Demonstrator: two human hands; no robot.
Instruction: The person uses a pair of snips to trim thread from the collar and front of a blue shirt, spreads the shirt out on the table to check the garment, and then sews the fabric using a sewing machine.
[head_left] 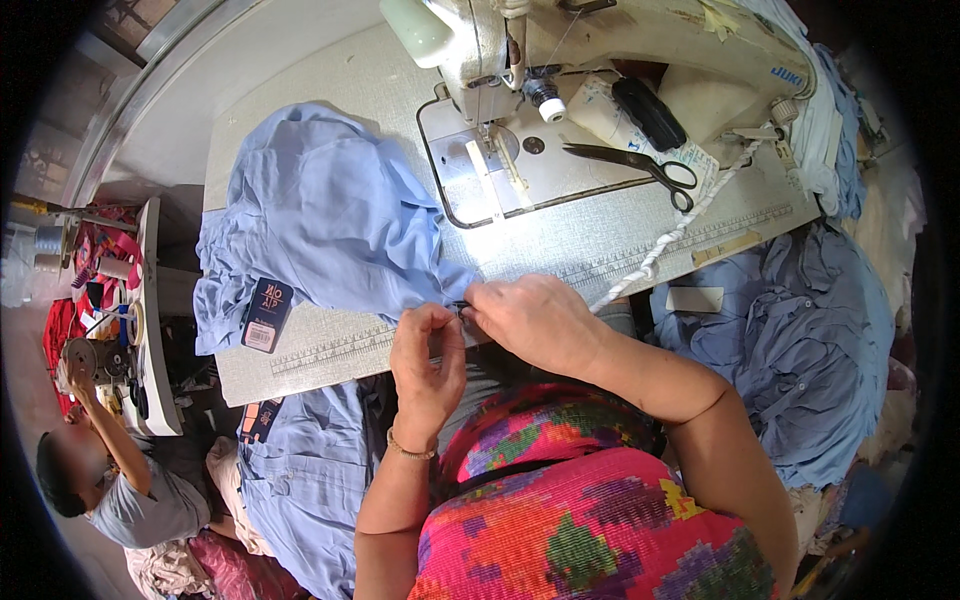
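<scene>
A light blue garment (320,210) lies bunched on the sewing table, left of the sewing machine's needle area. Its narrow end runs to the table's front edge, where both hands meet. My left hand (428,350) is closed, thumb and fingertips pinching at that end. From the other side, my right hand (535,315) pinches the same end, its fingers close together. A small dark bit shows between the fingertips, too small to name. The garment's dark hang tag (268,315) lies on the table at the left.
The sewing machine (640,40) stands at the back. Black scissors (640,165) and a black oblong object (650,112) lie beside it. A twisted white cord (665,240) crosses the table's right side. Blue garments (800,340) are piled at right. A person (150,490) works at far left.
</scene>
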